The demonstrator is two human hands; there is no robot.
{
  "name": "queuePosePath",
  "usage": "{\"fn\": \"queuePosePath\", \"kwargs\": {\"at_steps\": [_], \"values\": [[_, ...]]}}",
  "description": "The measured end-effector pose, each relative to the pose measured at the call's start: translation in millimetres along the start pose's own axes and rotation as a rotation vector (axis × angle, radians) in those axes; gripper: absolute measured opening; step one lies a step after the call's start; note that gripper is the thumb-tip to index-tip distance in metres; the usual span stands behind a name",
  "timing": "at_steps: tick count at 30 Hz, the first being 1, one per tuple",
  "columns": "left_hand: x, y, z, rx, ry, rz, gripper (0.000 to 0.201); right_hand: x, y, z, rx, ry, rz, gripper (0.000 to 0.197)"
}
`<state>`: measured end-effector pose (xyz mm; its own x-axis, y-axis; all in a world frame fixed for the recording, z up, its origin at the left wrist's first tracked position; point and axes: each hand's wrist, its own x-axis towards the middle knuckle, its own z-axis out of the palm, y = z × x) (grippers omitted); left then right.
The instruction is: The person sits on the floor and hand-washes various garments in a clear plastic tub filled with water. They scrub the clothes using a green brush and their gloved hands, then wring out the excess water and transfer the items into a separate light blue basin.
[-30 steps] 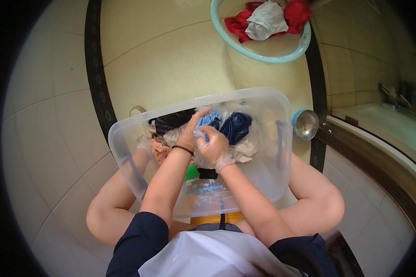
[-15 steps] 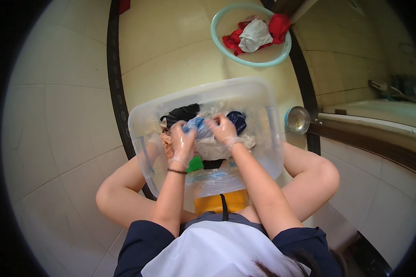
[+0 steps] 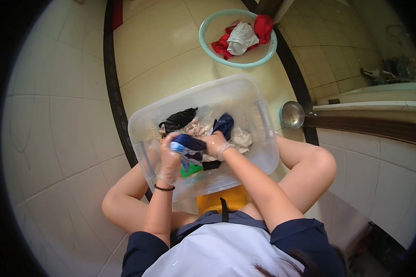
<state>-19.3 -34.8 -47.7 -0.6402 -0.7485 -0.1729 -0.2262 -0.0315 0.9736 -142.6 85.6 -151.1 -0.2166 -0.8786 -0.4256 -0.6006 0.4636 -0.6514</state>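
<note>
Both hands wear clear plastic gloves and work over a translucent plastic tub between my knees. My left hand is closed on a navy and light-blue cloth garment, slightly blurred by motion. The other end of that garment is in my right hand, fingers wrapped round it. Just beyond the right hand lies a dark-blue cloth; whether it belongs to the same piece I cannot tell. Inside the tub are also a black cloth, a pale pinkish cloth, a white cloth and something green.
At the far side a light-blue basin holds red cloth and a white cloth. A round metal bowl stands right of the tub. A yellow seat shows beneath me. Tiled walls rise on both sides.
My left hand has moved nearer to me with the blue cloth, and navy cloth now stretches between both hands. The view has shifted slightly.
</note>
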Motion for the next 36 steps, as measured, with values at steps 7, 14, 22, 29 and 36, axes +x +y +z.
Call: {"fn": "queuePosePath", "kwargs": {"at_steps": [7,14,22,29,36], "values": [[46,-44,-31,-0.336,0.197,-0.366,0.02,26,80,-42,0.15,0.189,0.594,0.032],[53,-133,50,0.529,-0.171,-0.298,0.047,72,98,14,-0.318,0.325,0.837,0.035],[85,-162,80,-0.111,-0.151,-0.702,0.051,76,107,-17,-0.17,0.148,0.752,0.033],[91,-97,69,-0.765,-0.098,-1.143,0.054,18,-4,-22,0.134,0.267,-0.039,0.014],[58,-80,50,-0.835,-0.221,-1.005,0.02,6,-41,-7,0.651,0.502,0.148,0.027]]}}
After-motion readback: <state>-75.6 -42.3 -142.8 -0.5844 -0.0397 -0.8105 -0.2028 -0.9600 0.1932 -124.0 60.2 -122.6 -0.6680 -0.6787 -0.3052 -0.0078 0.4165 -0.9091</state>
